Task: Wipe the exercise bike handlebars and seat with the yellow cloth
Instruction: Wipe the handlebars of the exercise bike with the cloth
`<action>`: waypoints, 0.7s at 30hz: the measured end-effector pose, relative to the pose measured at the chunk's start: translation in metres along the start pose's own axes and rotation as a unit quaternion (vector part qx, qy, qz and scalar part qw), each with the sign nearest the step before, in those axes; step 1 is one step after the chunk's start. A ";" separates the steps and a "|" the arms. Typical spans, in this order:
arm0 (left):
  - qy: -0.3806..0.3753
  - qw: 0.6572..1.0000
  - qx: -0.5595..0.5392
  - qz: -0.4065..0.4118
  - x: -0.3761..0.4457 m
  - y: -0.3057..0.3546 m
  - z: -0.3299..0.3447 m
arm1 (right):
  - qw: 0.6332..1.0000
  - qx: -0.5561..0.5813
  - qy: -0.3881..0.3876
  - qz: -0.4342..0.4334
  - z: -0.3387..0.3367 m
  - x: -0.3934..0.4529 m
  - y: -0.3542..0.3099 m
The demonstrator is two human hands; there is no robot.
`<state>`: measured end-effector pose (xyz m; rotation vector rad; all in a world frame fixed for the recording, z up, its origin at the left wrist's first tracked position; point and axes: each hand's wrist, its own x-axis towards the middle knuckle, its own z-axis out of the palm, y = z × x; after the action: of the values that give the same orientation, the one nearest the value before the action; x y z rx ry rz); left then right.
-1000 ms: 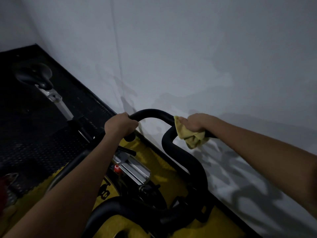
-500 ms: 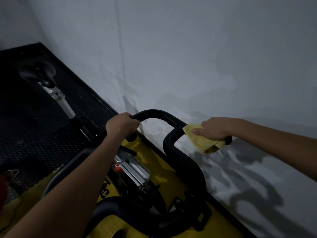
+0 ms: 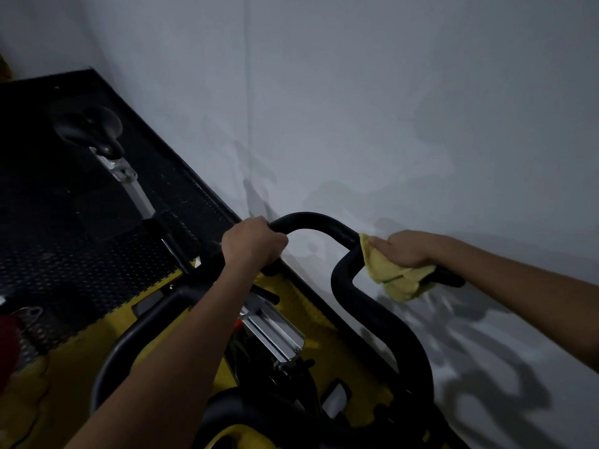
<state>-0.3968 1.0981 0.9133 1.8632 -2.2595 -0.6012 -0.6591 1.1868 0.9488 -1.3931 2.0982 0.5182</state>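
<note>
Since half a second ago the right hand (image 3: 405,251) has slid with the yellow cloth (image 3: 393,278) back along the bar toward the bend, so the black end of the handlebars (image 3: 311,222) pokes out farther past the wrist; a second ago it was closer in still, right at the bend. The left hand (image 3: 254,243) has kept its place.

The pale wall (image 3: 389,108) fills most of the view and carries dim shadows of the arms and bike. Below it, the dark studded floor (image 3: 64,254) runs along the wall's foot, with yellow floor panels (image 3: 311,322) under the bike frame. No container shows.

The handlebars curve between both hands, and the seat (image 3: 89,129) sits well apart at the far left on its silver post (image 3: 133,186). The left grip is clenched around the bar near the curve's top. The right grip presses the bunched cloth onto the right bar, fingers laid over it, loose folds hanging beneath.
</note>
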 end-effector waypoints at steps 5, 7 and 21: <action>0.006 1.000 0.000 0.002 0.001 -0.001 0.001 | 0.992 0.113 0.045 -0.023 0.000 0.040 -0.032; 0.006 1.000 0.000 0.005 0.002 -0.001 0.002 | 0.986 0.137 0.086 -0.024 0.000 0.047 -0.046; -0.010 1.000 -0.005 0.011 -0.003 -0.002 -0.003 | 0.992 -0.109 0.057 -0.034 0.006 -0.039 0.028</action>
<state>-0.3935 1.1001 0.9161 1.8329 -2.2820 -0.6288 -0.6720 1.2284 0.9696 -1.6470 2.1260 0.6710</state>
